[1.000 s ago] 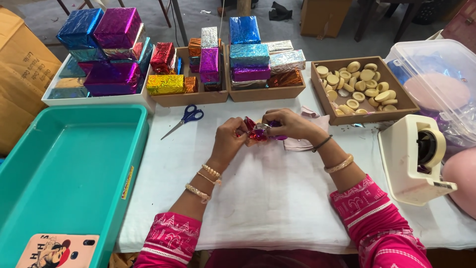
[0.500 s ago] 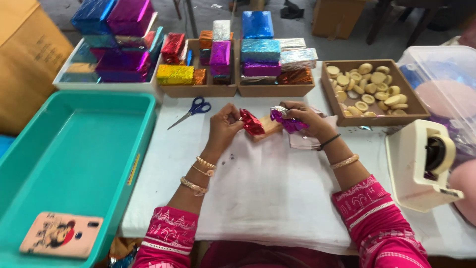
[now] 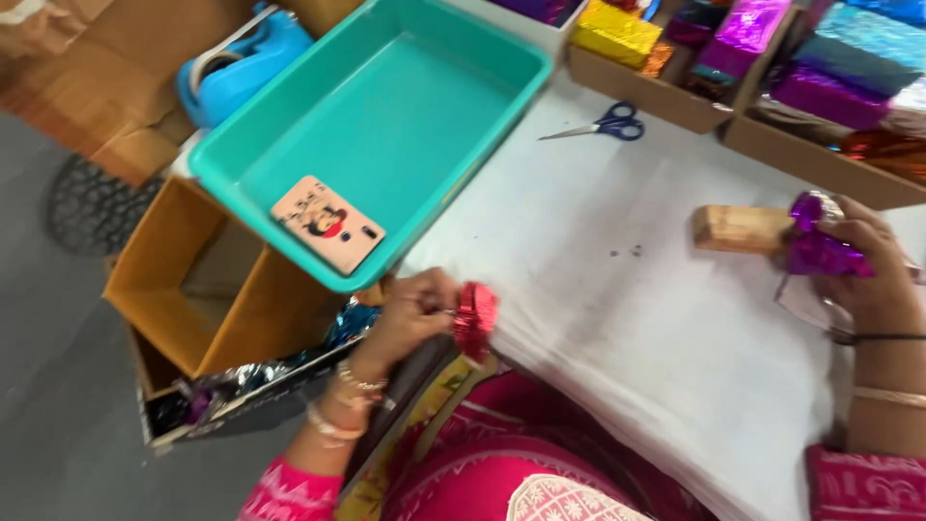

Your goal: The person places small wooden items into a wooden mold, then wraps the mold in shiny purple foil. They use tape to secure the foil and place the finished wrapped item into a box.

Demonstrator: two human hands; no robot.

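2 hands busy — left hand (image 3: 410,311) pinches red foil piece (image 3: 475,319); right hand (image 3: 861,272) grips purple foil piece (image 3: 818,246) beside wooden block (image 3: 738,229).

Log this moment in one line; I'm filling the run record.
left hand: holds red foil | right hand: holds purple foil by wooden block

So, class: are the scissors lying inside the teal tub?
No, the scissors lie on the white table beside the teal tub, which holds only a phone case.
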